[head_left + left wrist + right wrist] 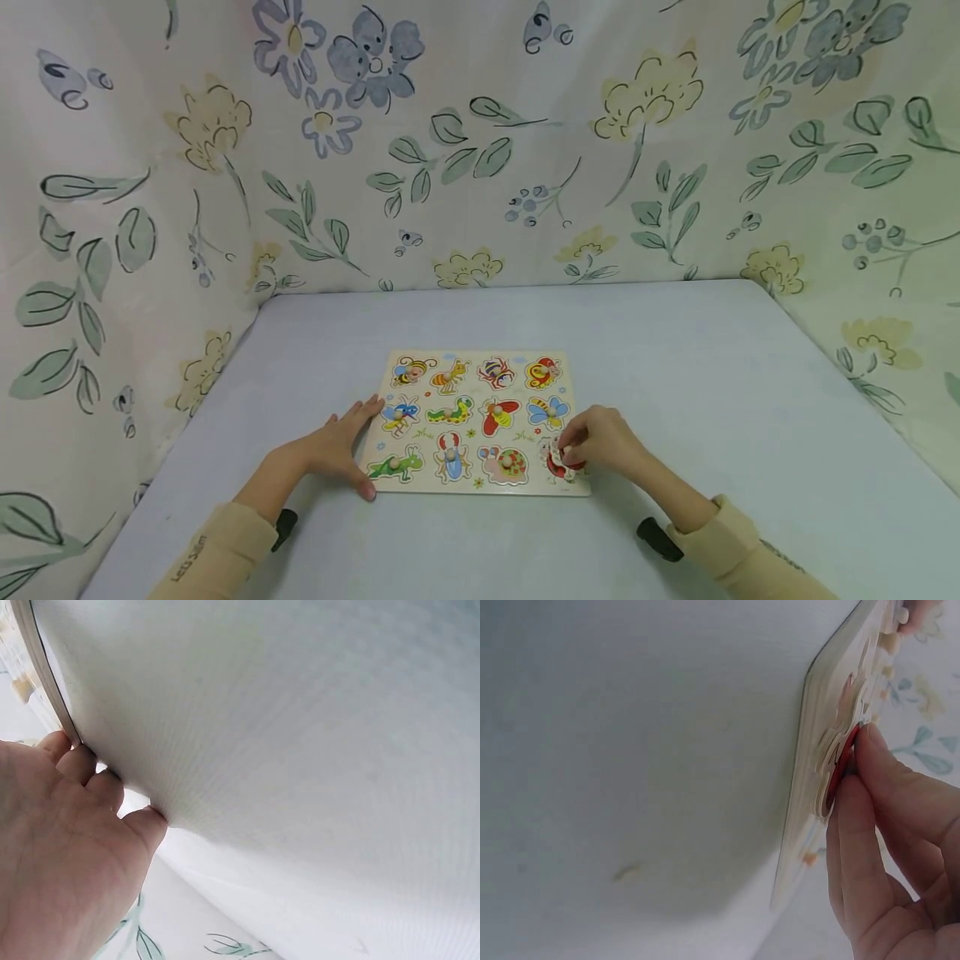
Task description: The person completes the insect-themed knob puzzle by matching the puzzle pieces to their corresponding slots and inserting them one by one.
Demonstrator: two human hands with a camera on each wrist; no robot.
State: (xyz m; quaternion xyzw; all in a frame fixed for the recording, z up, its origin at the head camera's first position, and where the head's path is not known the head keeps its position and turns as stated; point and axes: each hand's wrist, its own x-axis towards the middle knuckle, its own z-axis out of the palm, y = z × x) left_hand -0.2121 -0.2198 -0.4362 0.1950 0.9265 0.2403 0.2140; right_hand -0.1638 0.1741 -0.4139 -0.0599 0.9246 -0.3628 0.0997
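Note:
A wooden peg puzzle board with several painted insect pieces lies flat on the table. My right hand is at its lower right corner and pinches the red ladybug puzzle piece between thumb and fingers. In the right wrist view this piece sits slightly tilted over the board, close to its slot; the fingers cover part of it. Along the board's left edge rests my left hand, thumb at the near corner and fingers spread toward the far side. The left wrist view shows its fingertips against the table beside the board's edge.
Other knobbed pieces sit in the board, among them a snail, a blue beetle and a grasshopper. The pale table is enclosed at the back and sides by a floral curtain.

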